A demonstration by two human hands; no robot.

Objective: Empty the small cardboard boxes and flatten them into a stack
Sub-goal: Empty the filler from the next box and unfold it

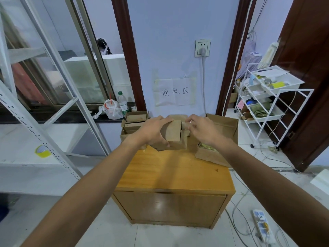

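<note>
- Small cardboard box (173, 133) up off the wooden cabinet (174, 173), over its back edge, held from both ends.
- Left hand (153, 132) clamped round the box's left end, fingers over the top, thumb tucked underneath.
- Right hand (204, 130) curled at the box's right end, fingertips pinching something pale and shiny there. Too blurry to call what it is.
- No telling from this angle whether the box's flaps are open or closed.
- Just behind the left hand, a pile of more small boxes (132, 124) at the cabinet's back left corner, a few with flaps up.
- At the back right corner, a bigger open box (224, 125) with yellowish stuff (207, 147) inside.
- On the wall behind, a taped-up paper sign (175, 91) with handwriting, and above it a socket (202, 48) with a white plug in.
- Off to the left, metal shelving (35, 132) with a roll of yellow tape (42, 151) on it, plus a water bottle (122, 102) and a tied plastic bag (111, 109) on the dark sill.
- Off to the right, a white wire trolley (277, 107) full of odds and ends, and a power strip (261, 223) among loose cables on the tile floor.
</note>
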